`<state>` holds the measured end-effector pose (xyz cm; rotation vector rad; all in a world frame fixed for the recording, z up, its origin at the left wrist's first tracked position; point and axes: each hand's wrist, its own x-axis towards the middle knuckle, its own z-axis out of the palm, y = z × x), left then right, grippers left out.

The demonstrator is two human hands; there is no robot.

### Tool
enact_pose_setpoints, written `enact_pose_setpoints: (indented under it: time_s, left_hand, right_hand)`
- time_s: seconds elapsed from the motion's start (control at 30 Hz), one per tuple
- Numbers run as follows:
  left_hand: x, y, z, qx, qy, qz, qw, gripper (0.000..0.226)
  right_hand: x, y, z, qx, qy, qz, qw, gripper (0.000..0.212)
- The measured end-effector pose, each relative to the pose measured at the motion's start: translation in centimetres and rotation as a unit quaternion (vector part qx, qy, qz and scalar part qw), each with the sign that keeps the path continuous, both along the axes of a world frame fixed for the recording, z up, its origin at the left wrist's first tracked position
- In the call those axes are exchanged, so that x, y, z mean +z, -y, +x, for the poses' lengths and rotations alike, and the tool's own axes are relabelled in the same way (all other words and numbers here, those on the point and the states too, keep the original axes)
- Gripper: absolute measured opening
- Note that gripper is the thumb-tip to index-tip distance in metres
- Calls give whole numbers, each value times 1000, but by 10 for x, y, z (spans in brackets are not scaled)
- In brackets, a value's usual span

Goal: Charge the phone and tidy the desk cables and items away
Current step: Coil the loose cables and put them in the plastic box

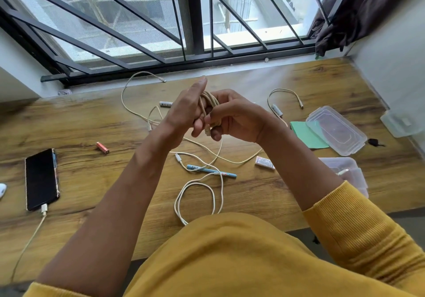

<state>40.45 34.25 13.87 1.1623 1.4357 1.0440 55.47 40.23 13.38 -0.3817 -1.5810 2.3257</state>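
Observation:
A cream cable coil (210,103) is wound around the fingers of my left hand (186,112), which is raised above the desk middle. My right hand (234,117) pinches the same cable's plug end beside it. A black phone (41,179) lies at the desk's left with a charging cable (34,230) plugged into its near end. Loose white cables lie on the wooden desk (92,131): one looped near the front edge (197,195), one long one toward the window (128,94), a short one at the right (285,92).
A red battery (102,147), a blue pen (211,171), white batteries (166,104) (276,110), and a small packet (264,162) are scattered about. Green paper (305,135), a clear lid (335,131) and a clear box (349,172) sit at the right. Window bars stand behind.

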Motion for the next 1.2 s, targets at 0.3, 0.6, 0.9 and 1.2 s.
enact_pose_setpoints:
  time_s: [0.3, 0.6, 0.9, 1.2]
  left_hand:
    - [2, 3, 22, 125, 80, 61, 987, 66]
    - [-1, -2, 30, 196, 67, 52, 977, 56]
    - [-3, -5, 37, 255, 26, 65, 964, 66]
    - [-5, -12, 20, 335, 10, 74, 939, 45]
  right_hand:
    - [4, 4, -10, -48, 12, -93, 994, 54]
    - [8, 17, -26, -226, 106, -107, 963, 69]
    - [3, 21, -44, -390, 98, -177, 898, 49]
    - [5, 36, -43, -457, 70, -79, 883, 55]
